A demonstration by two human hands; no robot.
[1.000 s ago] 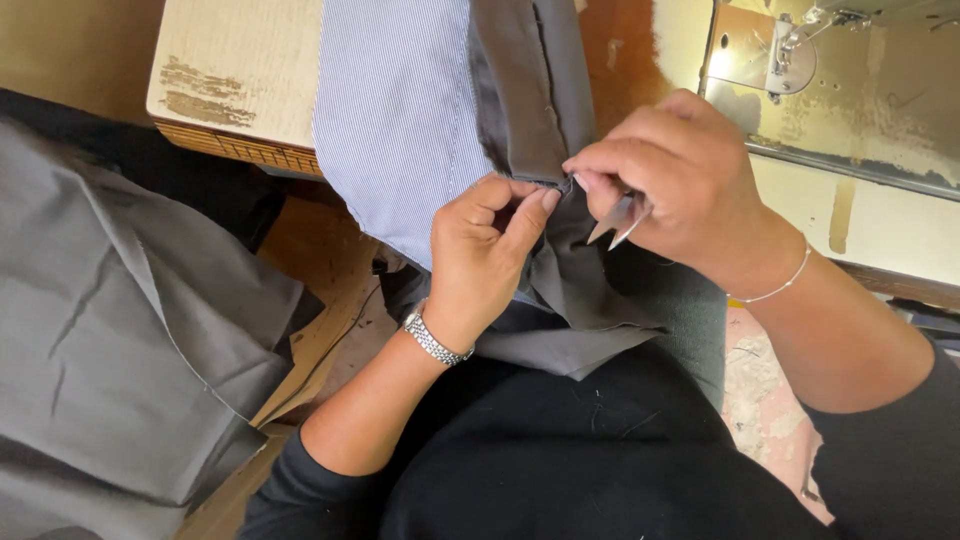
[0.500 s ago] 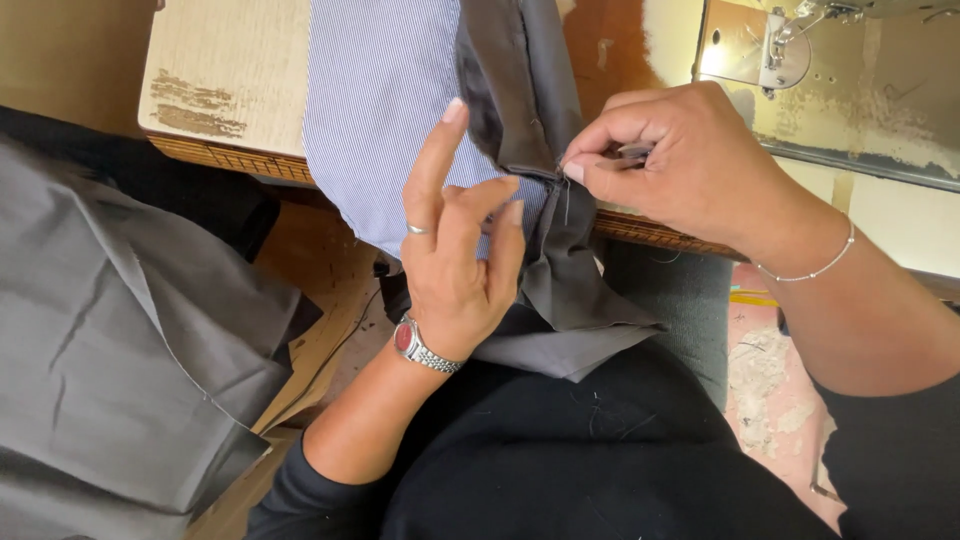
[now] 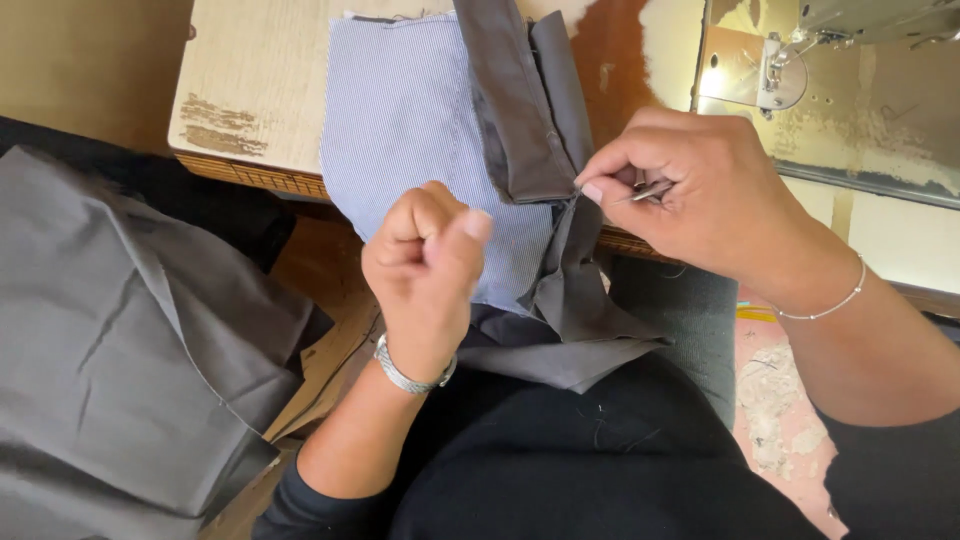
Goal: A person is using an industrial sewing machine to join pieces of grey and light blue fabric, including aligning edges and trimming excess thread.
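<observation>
The grey fabric strip (image 3: 520,110) lies over the striped blue cloth (image 3: 410,130), which overhangs the front edge of the desk (image 3: 250,90); its joining seam appears partly opened, the lower part looking still attached. The right hand (image 3: 700,200) has its grip closed on a small metal tool (image 3: 650,190) at the strip's fold. The left hand (image 3: 425,265) is fisted in front of the cloth, contents not discernible; open room lies left of the cloth, while the sewing machine (image 3: 780,60) crowds the right.

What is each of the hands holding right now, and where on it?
The right hand pinches a small metal tool, probably thread snips, against the grey fabric edge. The left hand is a closed fist above the striped blue fabric; whether it holds anything cannot be told.
</observation>
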